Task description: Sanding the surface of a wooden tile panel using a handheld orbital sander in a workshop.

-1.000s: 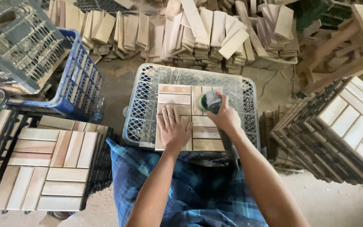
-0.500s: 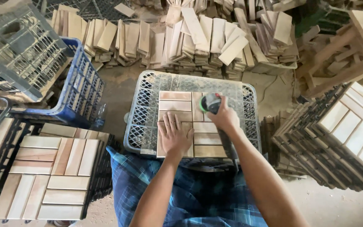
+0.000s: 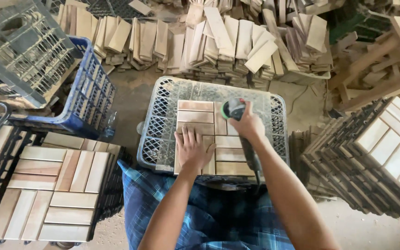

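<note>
Grey crate [image 3: 160, 139] under slat tile [image 3: 195, 115]; left hand [image 3: 192, 149] fingers spread; right hand [image 3: 247, 125] wraps sander [image 3: 234, 109], disc hidden.

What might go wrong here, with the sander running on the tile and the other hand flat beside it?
1. The left hand lies flat on the wooden tile, close to the sander that the right hand grips; a slip might bring the disc to the fingers.
2. The tile rests loose on an upturned grey crate, so it may shift.
3. The sander's cord runs along the right forearm and may snag.
</note>
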